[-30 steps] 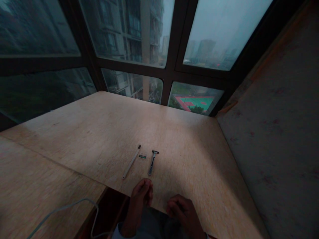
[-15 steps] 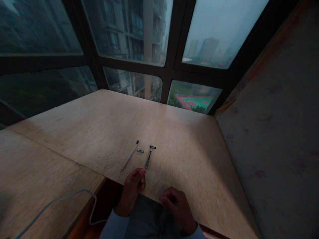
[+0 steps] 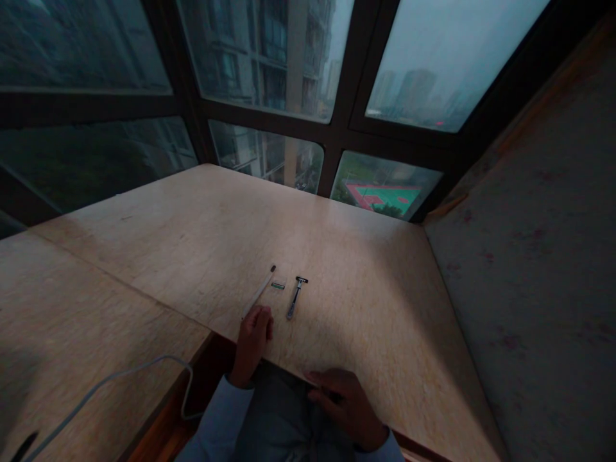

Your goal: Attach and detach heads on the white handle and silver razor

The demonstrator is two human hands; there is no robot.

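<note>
A white toothbrush (image 3: 260,290) with a dark-bristled head lies slantwise on the tabletop. My left hand (image 3: 254,330) is beside its lower end, fingers curled together and partly covering the handle. Whether they grip anything cannot be made out. Right of the toothbrush is a small razor cartridge (image 3: 278,285), dark with a green strip. A razor (image 3: 295,300) with a dark head and silver-grey handle rests a little further right. Close to the table's front edge, my right hand (image 3: 339,398) is loosely bent, thumb and forefinger apart, with nothing visible in it.
The pale, wood-patterned table (image 3: 192,237) reaches back to dark-framed windows (image 3: 332,151). A patterned wall (image 3: 520,276) stands on the right. At the lower left, a pale cable (image 3: 120,373) loops over the table and down by an open recess (image 3: 214,359).
My left hand has shifted from below the razor handle leftwards to the toothbrush handle. My right hand's fingers have straightened somewhat. The view has tilted slightly; the objects on the table appear unmoved.
</note>
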